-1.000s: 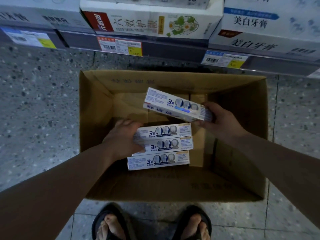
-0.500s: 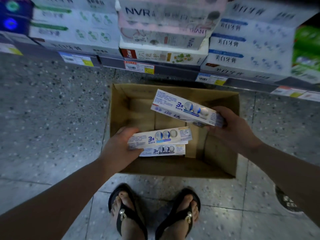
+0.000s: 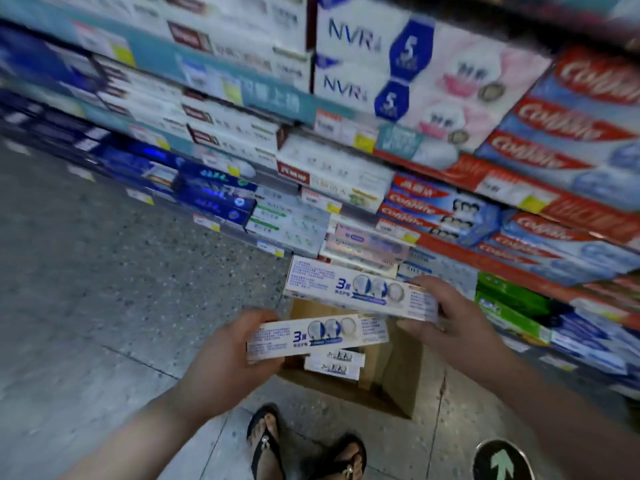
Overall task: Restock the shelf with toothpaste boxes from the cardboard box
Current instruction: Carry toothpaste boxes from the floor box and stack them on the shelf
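Risk: L hand (image 3: 221,358) pinches lower toothpaste box (image 3: 318,336) by its end, R hand (image 3: 453,327) grips upper toothpaste box (image 3: 360,292) likewise; either could tip & drop before shelf (image 3: 273,98).

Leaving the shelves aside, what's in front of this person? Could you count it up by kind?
Cardboard box: 1
White toothpaste boxes: 4, one in the left hand, one in the right hand, two in the cardboard box
Sandals: 2
Total: 7
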A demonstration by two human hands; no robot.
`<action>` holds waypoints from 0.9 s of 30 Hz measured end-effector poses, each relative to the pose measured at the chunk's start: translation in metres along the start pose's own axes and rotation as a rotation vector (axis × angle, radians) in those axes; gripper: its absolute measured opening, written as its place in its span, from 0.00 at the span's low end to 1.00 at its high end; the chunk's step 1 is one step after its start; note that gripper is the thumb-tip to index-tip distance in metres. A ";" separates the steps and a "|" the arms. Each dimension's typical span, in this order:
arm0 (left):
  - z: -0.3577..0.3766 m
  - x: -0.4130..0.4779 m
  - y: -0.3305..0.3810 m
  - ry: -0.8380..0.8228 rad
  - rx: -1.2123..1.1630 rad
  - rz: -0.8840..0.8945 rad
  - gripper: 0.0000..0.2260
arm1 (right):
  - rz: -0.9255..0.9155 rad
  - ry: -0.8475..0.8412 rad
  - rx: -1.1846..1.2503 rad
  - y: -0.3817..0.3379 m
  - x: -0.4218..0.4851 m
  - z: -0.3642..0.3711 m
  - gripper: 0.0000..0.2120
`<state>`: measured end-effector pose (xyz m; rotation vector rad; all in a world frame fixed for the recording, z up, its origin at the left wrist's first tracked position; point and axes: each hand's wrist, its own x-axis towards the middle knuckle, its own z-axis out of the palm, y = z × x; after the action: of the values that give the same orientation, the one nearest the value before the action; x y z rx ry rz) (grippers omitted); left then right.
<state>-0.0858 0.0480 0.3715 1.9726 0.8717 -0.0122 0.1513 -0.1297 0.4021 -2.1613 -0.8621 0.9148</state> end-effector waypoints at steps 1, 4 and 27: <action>-0.023 -0.017 0.014 0.044 -0.005 0.003 0.18 | -0.029 -0.012 0.013 -0.029 -0.009 -0.010 0.21; -0.086 -0.073 0.050 0.166 -0.053 0.002 0.19 | -0.119 -0.038 0.015 -0.109 -0.037 -0.033 0.23; -0.554 -0.351 -0.041 0.776 -0.189 -0.020 0.22 | -0.639 -0.203 0.046 -0.644 -0.062 0.208 0.14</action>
<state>-0.5533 0.2848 0.7681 1.7847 1.3185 0.8393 -0.2487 0.2619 0.7877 -1.6002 -1.4967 0.8079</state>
